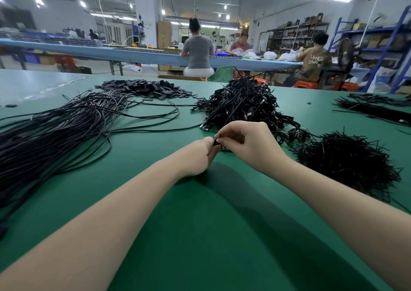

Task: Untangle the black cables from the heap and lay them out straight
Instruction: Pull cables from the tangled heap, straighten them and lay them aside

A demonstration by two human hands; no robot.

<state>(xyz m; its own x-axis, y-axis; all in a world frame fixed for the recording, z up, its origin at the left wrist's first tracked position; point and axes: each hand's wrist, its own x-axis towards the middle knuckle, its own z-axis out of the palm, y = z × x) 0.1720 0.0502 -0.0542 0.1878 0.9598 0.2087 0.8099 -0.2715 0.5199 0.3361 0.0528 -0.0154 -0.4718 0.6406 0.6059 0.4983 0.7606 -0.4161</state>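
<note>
A tangled heap of black cables (242, 104) rises at the middle back of the green table (200, 235). Just in front of it my left hand (196, 157) and my right hand (253, 146) meet over the mat. Both pinch a small bundled black cable (216, 143) between their fingertips; most of it is hidden by the fingers. Long black cables lying roughly side by side (51, 133) fill the left of the table.
A pile of short black strips (349, 161) lies right of my right hand. Flat black pieces (146, 88) are heaped at the back left, and more black cables (375, 107) lie far right. Three people sit at a blue bench (142, 56) behind the table.
</note>
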